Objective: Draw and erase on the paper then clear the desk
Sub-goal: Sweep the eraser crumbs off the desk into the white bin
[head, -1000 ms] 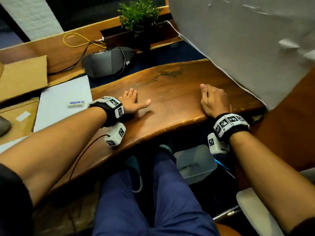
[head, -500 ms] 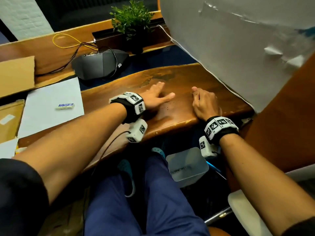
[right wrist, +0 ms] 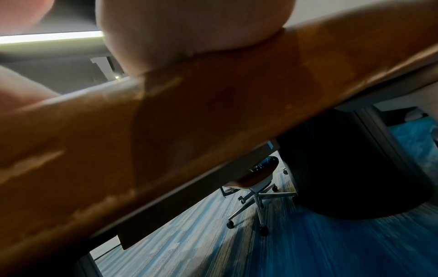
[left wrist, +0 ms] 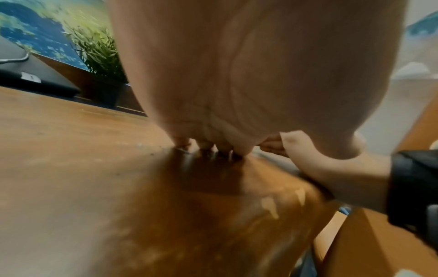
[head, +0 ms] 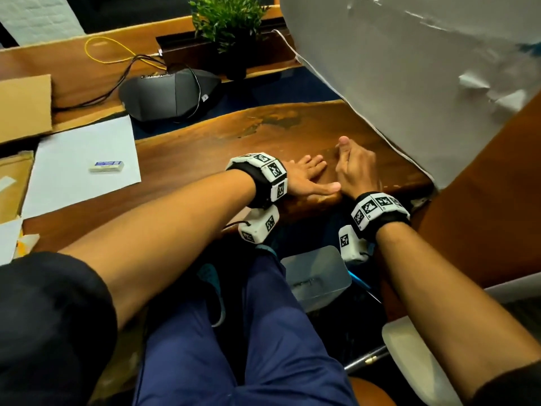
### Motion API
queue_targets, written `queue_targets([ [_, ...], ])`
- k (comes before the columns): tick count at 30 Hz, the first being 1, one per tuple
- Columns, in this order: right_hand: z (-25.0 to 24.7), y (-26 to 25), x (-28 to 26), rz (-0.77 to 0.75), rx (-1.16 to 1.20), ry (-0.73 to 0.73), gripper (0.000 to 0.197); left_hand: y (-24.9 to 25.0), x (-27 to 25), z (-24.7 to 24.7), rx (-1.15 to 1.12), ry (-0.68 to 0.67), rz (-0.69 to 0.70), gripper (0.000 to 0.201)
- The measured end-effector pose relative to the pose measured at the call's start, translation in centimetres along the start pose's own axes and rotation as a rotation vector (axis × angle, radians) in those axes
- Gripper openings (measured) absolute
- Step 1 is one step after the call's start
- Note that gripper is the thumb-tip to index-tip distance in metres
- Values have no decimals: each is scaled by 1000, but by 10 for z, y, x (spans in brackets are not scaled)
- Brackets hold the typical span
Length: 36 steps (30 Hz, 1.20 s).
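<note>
A white sheet of paper lies at the left of the wooden desk, with a small white and blue eraser on it. My left hand lies flat on the desk near the front edge, fingers straight, fingertips on the wood. Its thumb nearly touches my right hand. The right hand stands on its side at the desk edge, fingers loosely cupped, with nothing visible in it. The heel of the right hand rests on the desk's rim.
A black device with cables and a potted plant stand at the back. Cardboard lies far left. A large white sheet leans over the desk's right end. A clear bin sits under the desk by my knees.
My left hand has slid to the right across the desk, from beside the paper to right up against my right hand. The right hand has turned up onto its side and cupped.
</note>
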State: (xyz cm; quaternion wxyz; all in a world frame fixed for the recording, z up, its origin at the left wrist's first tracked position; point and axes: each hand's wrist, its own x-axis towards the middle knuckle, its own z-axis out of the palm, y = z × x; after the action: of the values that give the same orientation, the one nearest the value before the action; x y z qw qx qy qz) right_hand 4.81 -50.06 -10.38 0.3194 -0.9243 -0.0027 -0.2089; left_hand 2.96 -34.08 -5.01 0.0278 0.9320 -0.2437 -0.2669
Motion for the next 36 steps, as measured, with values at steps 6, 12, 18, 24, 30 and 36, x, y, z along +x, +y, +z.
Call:
queue_targets([
  [6, -2, 3, -2, -25, 89, 44, 52, -57, -78, 9, -128, 183, -198, 97],
  [12, 2, 4, 0, -69, 83, 53, 52, -81, -84, 38, -11, 32, -437, 147],
  [18, 0, 5, 0, -77, 103, 75, 49, -6, -45, 32, -20, 54, -154, 133],
  [24, -29, -18, -50, -159, 343, 81, 43, -37, -59, 22, -64, 126, -182, 119],
  [30, -4, -18, -108, -256, -202, -1306, 29, -48, -62, 13, 18, 142, -172, 110],
  [36, 139, 94, -183, -160, -673, -1300, 57, -58, -56, 21, 56, 130, -173, 115],
])
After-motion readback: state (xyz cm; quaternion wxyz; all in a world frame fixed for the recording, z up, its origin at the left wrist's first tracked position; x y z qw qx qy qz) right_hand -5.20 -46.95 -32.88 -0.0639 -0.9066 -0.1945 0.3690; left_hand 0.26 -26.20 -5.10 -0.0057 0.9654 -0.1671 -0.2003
